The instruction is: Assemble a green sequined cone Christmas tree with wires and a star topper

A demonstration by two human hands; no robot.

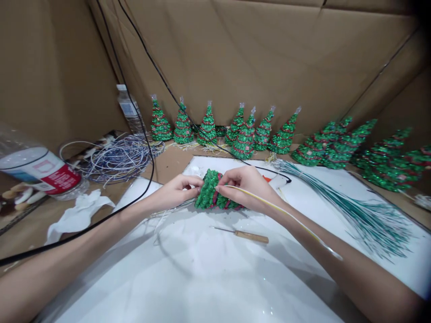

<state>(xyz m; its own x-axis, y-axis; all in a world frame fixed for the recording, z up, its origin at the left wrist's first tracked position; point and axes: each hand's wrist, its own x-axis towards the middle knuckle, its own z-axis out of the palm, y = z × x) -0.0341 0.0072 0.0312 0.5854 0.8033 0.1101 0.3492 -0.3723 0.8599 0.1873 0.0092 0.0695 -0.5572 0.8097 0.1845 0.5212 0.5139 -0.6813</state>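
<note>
A small green beaded Christmas tree (209, 190) with red garland bands lies on its side over the white board. My left hand (186, 188) is closed at its base, where thin wires trail off to the left. My right hand (247, 186) pinches a yellow-and-white wire (286, 204) against the tree's side, and the wire's tail runs back along my right forearm. The right hand covers most of the tree's tip. Just in front of the tree, an awl (251, 236) with a wooden handle rests on the board.
Several finished trees (206, 125) stand along the cardboard wall. A bundle of green wires (357, 211) lies at right. Tangled wires (114, 157), a small bottle (129, 110), a large bottle (43, 170) and white tissue (79, 213) are at left. A black cable (153, 166) crosses above my left forearm.
</note>
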